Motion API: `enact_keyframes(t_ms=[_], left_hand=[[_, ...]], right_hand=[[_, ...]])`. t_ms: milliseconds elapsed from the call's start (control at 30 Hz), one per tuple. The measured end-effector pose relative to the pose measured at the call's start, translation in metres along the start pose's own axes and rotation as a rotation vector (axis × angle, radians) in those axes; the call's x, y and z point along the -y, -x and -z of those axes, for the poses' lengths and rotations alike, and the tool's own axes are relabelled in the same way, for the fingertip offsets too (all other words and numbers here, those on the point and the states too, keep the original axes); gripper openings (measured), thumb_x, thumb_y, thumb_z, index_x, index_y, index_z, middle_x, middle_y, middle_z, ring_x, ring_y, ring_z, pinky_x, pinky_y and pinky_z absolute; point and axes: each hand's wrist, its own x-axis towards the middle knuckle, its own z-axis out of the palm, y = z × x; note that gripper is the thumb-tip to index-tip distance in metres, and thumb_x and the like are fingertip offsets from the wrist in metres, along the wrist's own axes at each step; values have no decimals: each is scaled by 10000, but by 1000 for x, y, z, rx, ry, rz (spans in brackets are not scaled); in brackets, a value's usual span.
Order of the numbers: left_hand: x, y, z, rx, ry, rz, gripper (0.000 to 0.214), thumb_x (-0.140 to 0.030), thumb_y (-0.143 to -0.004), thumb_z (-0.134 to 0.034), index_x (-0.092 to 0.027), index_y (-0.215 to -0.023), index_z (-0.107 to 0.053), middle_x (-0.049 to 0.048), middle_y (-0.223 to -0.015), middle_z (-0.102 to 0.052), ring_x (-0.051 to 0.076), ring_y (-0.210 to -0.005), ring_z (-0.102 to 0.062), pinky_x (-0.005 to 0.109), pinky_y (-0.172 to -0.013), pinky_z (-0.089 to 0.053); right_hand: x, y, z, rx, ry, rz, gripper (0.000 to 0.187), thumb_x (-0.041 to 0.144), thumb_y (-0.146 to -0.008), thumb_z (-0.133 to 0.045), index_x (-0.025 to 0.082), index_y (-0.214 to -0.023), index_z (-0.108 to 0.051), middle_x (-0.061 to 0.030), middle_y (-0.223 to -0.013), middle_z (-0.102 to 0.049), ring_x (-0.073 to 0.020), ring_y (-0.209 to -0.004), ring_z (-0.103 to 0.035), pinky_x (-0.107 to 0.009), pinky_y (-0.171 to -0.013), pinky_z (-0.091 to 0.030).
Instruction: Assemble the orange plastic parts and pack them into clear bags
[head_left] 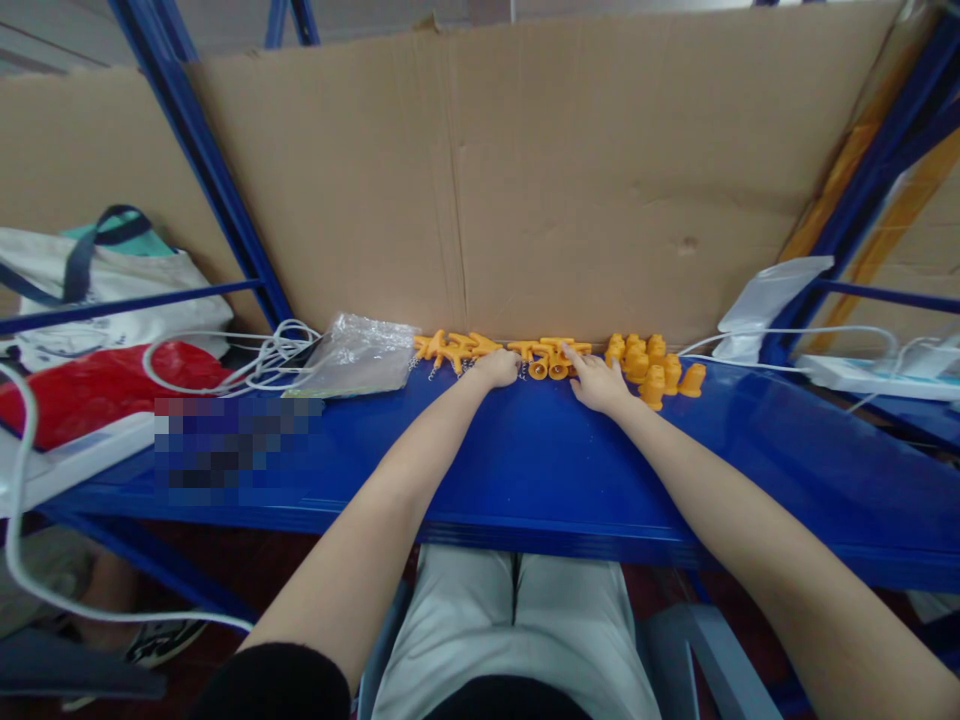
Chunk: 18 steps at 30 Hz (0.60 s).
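Observation:
Along the back of the blue table lies a row of orange plastic pieces [450, 350], several with thin metal spirals like corkscrews. My left hand [499, 369] is closed among them, fingers curled; whatever it grips, if anything, is hidden. Just right of it are orange T-shaped pieces with round open ends [538, 369]. My right hand [598, 384] rests at the right end of these, index finger stretched out and touching them, fingers apart. Beside it on the right stands a cluster of orange cup-shaped pieces [653, 385].
A clear plastic bag [360, 358] and coiled white cable [281, 362] lie left on the blue table [547, 470]. Cardboard [555, 180] walls off the back. A red bag [127, 385] is farther left. A white power strip [877, 375] sits at right, near blue rack posts [862, 190].

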Motion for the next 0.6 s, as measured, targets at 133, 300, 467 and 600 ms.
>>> enact_keyframes(t_ms=[133,300,467,600], left_hand=[[3,-4,-3,-12,38,-40,379,-124,-829,-435,-194,-1079,-712,83,-1162,-710,246,-1095,-644,381,-950,-493],[18,1,18,-80,38,-37,364,-156,-867,-432,-193,-1120,-691,83,-1212,-686,212,-1141,-619,319,-988,-461],[63,22,55,-134,-114,277,384,-199,-871,-462,-177,-1217,-627,116,-1282,-633,260,-1186,-586,341,-982,-460],[109,43,60,27,-87,628,615,-369,-825,-606,-60,-1348,-506,229,-1351,-557,335,-1221,-553,364,-981,-452]], right_hand=[[2,2,3,16,-2,-9,687,229,-893,-402,175,-1551,-211,-172,-1380,-552,-323,-1306,-454,-608,-1071,-287],[2,2,1,-6,6,-4,681,225,-890,-404,160,-1545,-229,-175,-1381,-550,-320,-1295,-468,-583,-1071,-298],[-2,0,-6,-54,-23,14,701,225,-880,-407,199,-1551,-205,-148,-1484,-451,-326,-1329,-433,-617,-1069,-284],[-2,0,-6,-51,-5,2,695,227,-884,-401,187,-1551,-208,-150,-1531,-379,-325,-1364,-393,-611,-1081,-283]])
